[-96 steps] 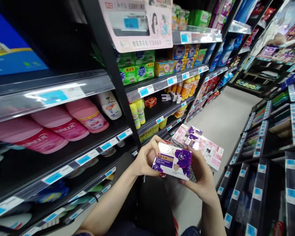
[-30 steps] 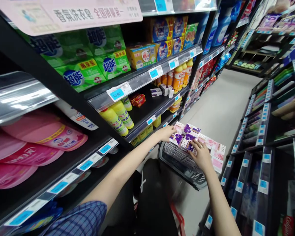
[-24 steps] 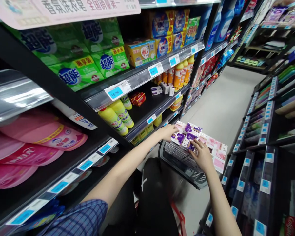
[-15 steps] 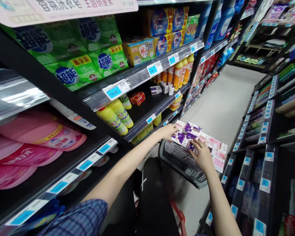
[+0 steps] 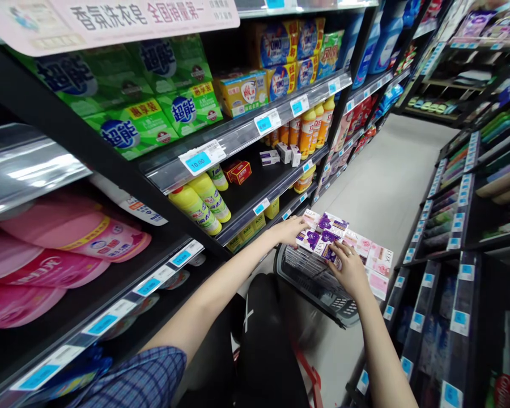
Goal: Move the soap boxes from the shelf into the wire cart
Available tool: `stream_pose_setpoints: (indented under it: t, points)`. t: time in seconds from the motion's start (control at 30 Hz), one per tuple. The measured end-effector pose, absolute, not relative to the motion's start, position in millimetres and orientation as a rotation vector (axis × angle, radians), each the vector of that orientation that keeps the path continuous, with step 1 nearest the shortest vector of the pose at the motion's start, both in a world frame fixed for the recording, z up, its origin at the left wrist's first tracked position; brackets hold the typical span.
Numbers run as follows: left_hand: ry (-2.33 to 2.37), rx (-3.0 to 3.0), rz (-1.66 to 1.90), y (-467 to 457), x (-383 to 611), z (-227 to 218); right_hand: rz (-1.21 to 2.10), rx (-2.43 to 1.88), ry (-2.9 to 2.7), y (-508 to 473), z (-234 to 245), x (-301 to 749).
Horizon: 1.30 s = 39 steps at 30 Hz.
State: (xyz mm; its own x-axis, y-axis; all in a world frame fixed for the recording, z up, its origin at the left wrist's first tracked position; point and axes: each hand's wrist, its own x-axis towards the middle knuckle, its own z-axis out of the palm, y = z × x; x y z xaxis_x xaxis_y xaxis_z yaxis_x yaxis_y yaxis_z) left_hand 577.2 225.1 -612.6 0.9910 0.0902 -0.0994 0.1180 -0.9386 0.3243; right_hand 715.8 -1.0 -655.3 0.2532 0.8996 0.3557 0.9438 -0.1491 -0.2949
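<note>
A grey shopping basket [image 5: 312, 283] stands in the aisle, with several soap boxes lying across its top. Purple-flowered boxes [image 5: 323, 232] are nearest me; pink boxes [image 5: 376, 266] lie further right. My left hand [image 5: 287, 229] reaches out and touches the left end of the purple boxes, fingers curled at their edge. Resting flat on the purple boxes from the near side is my right hand [image 5: 348, 271], its fingers spread.
Black shelving [image 5: 161, 170] on the left carries green detergent packs [image 5: 153, 113], yellow bottles [image 5: 199, 201], pink bottles [image 5: 72, 238] and a red box [image 5: 240, 170]. More shelves [image 5: 471, 243] line the right. The light floor [image 5: 382, 187] of the aisle runs ahead.
3.2 s ago both hands held one purple box up close. That box is now down with the others on the basket, and both hands rest on the boxes there, barely moving lately.
</note>
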Motion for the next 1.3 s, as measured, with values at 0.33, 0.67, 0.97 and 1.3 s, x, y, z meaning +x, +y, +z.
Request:
stream_pose_setpoints:
  t: [0.33, 0.67, 0.97, 1.3]
  points:
    - [0.102, 2.806, -0.063, 227, 578, -621, -0.158, -2.090, -1.702, -2, -653, 715]
    - [0.110, 2.804, -0.070, 230, 581, -635, -0.211, -2.103, -1.720, -3, -658, 717]
    - [0.207, 2.720, 0.017, 225, 574, -613, -0.173, -2.143, -1.722, -3, -656, 717]
    - [1.104, 2.486, 0.506, 365, 603, -565, -0.338, -2.095, -1.791, -11, -656, 725]
